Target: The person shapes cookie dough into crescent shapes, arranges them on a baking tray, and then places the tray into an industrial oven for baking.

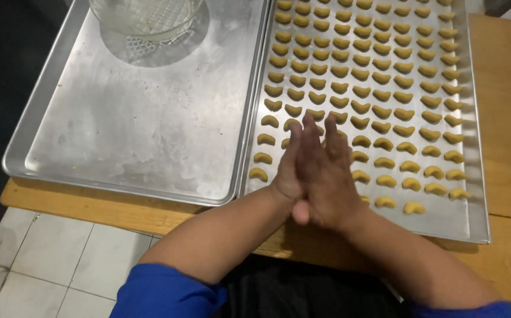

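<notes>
Wooden tabletop (506, 106) carries two metal trays. Above the right tray (473, 176), the left hand (289, 171) and right hand (326, 176) press flat together, palms closed — whether dough sits between them I cannot tell. Crescent-shaped dough pieces (361, 76) fill most rows — a bare strip remains along its near edge. Beside it, the left tray (137, 129) holds only a glass container (146, 17).

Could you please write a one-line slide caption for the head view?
Left hand and right hand pressed together above a metal tray of crescent-shaped dough pieces.
</notes>
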